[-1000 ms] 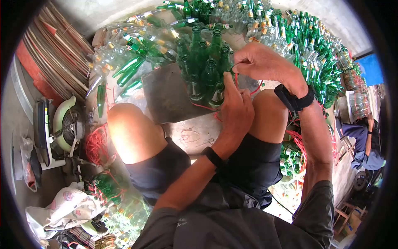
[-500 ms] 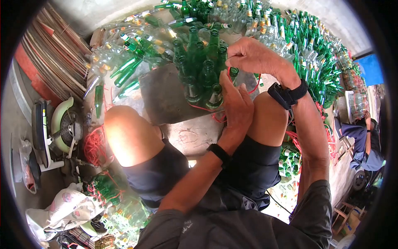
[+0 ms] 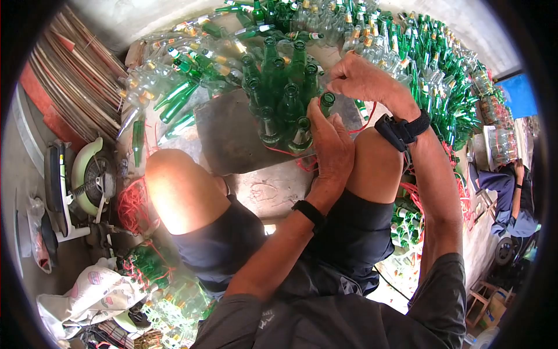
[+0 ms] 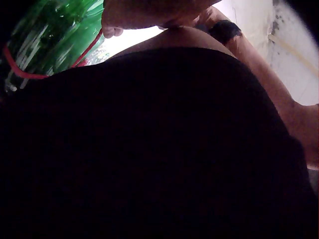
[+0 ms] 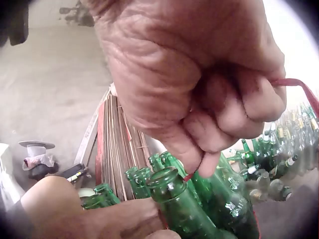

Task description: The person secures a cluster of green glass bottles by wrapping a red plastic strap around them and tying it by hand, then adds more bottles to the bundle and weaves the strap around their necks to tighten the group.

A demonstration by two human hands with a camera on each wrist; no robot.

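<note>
Several green glass bottles (image 3: 290,104) stand upright in a tight cluster, with red string (image 3: 282,151) around their lower part. My left hand (image 3: 334,148) holds a green bottle (image 3: 327,100) at the cluster's right side, index finger and thumb about its neck. Just above that bottle's mouth, my right hand (image 3: 366,78) has its fingers curled tightly. It pinches red string, seen in the right wrist view as a red strand (image 5: 299,87) running out of the fist (image 5: 219,99). The left wrist view is mostly dark, showing the right hand (image 4: 154,12) and string.
Under the cluster lies a dark flat board (image 3: 226,134), between bare knees (image 3: 180,180). Many clear and green bottles (image 3: 436,70) crowd the back and right. A heap of red string (image 3: 133,203) and a wheeled scooter (image 3: 87,174) are left. Another person (image 3: 511,198) sits far right.
My right hand has lifted slightly up and away from the bottle cluster, uncovering the mouth of the bottle by my left hand. The left hand stays at nearly the same spot.
</note>
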